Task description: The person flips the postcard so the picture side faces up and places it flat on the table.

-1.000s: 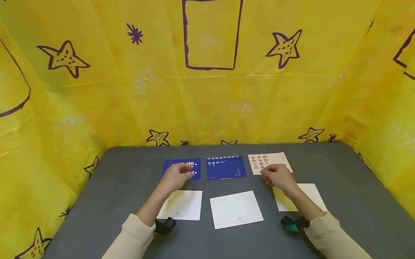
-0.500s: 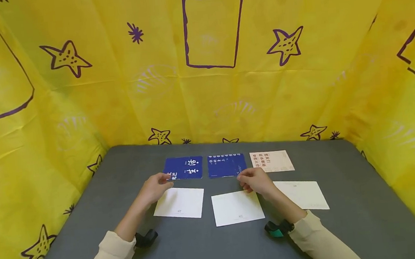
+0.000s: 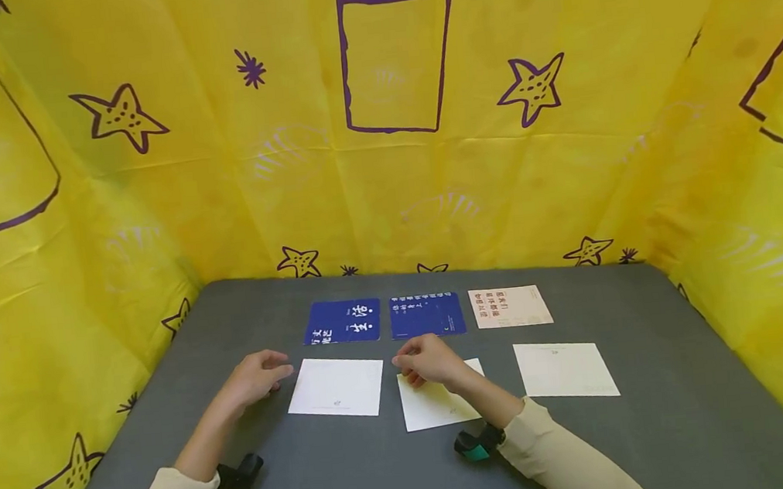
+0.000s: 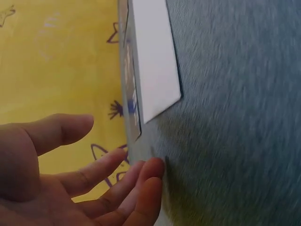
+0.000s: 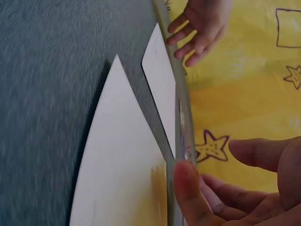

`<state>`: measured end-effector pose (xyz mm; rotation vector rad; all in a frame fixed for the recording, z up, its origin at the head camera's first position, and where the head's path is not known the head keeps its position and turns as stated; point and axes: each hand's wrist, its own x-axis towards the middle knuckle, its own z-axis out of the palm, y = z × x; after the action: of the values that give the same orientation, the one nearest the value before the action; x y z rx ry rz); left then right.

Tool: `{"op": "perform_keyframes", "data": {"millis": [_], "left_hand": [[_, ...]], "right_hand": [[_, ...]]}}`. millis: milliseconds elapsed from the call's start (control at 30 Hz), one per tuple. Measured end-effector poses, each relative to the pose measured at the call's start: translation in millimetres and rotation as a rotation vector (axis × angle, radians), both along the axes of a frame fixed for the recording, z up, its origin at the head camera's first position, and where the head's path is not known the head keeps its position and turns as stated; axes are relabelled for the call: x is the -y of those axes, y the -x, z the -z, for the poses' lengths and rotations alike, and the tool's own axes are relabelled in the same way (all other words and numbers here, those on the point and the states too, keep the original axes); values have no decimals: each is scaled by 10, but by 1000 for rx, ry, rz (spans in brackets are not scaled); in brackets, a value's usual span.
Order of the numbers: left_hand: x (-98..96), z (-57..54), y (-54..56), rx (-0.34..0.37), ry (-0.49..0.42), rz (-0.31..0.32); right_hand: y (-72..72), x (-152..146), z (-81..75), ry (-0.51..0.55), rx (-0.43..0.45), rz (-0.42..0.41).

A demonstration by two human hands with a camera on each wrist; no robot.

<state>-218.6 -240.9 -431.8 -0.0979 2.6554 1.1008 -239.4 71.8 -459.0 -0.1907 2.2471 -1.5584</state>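
Note:
My left hand (image 3: 255,377) hovers just left of the left white card (image 3: 337,389); in the left wrist view its thumb and loosely bent fingers (image 4: 101,172) stand apart with nothing between them. Over the far-left corner of the middle white card (image 3: 437,410) is my right hand (image 3: 433,360). It holds nothing, and the right wrist view shows a gap between thumb (image 5: 256,153) and fingers. A third white card (image 3: 566,370) lies to the right. Behind these sit two blue cards with white characters, the left one (image 3: 330,324) and the middle one (image 3: 428,321), plus a cream card (image 3: 526,306) with brown characters.
All the cards lie flat in two rows on a dark grey table (image 3: 355,473). Yellow cloth (image 3: 399,174) with purple starfish drawings encloses the back and both sides. A dark strap (image 3: 479,443) is on the right wrist, another (image 3: 240,473) on the left.
My left hand has moved left and nearer, away from the left blue card. The right hand has travelled left from the cream card to the middle white card. The cards have stayed in place.

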Motion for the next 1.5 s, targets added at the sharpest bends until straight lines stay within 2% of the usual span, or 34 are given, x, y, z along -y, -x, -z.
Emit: {"op": "perform_keyframes", "data": {"millis": [233, 500, 633, 833, 1067, 1300, 1400, 1500], "left_hand": [[31, -7, -66, 17, 23, 46], [-109, -31, -47, -18, 131, 84], [-189, -25, -80, -26, 145, 100], [-212, 25, -106, -19, 91, 64], [-165, 103, -80, 38, -68, 6], [-142, 163, -52, 13, -145, -28], [-134, 176, -37, 2, -163, -31], [-103, 188, -24, 11, -206, -8]], "right_hand": [[-90, 180, -5, -3, 18, -46], [-266, 288, -66, -46, -42, -48], [-305, 329, -64, -39, -49, -40], [-335, 372, -64, -10, -34, -19], [-332, 382, -38, 8, -23, 1], [-300, 378, -7, 13, -33, 6], [-298, 368, -7, -7, -60, -14], [-310, 356, -12, -81, -144, -61]]}}
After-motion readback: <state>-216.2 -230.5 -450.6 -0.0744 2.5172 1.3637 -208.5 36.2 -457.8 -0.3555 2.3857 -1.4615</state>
